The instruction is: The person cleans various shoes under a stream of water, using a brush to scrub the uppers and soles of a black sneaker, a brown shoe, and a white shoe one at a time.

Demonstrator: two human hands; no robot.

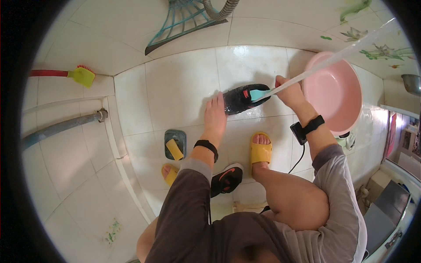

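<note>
A wet black shoe (239,100) with a turquoise inside and a red mark lies on the white tiles in front of me. My left hand (215,113) grips its left end, fingers laid over the dark upper. Beside the other end, my right hand (290,93) is held with its fingers curled; what they hold, if anything, is hidden. A long whitish, see-through streak (342,53) slants from the upper right across the right hand to the shoe's opening. It looks like running water, though a clear hose cannot be ruled out.
A pink basin (335,98) stands right of my right hand. Near my feet are another black shoe (227,179) and a dark dish (169,153) with a yellow bar (175,150). A yellow-green brush (82,76), a grey pipe (66,127) and a squeegee-like tool (186,26) edge the space.
</note>
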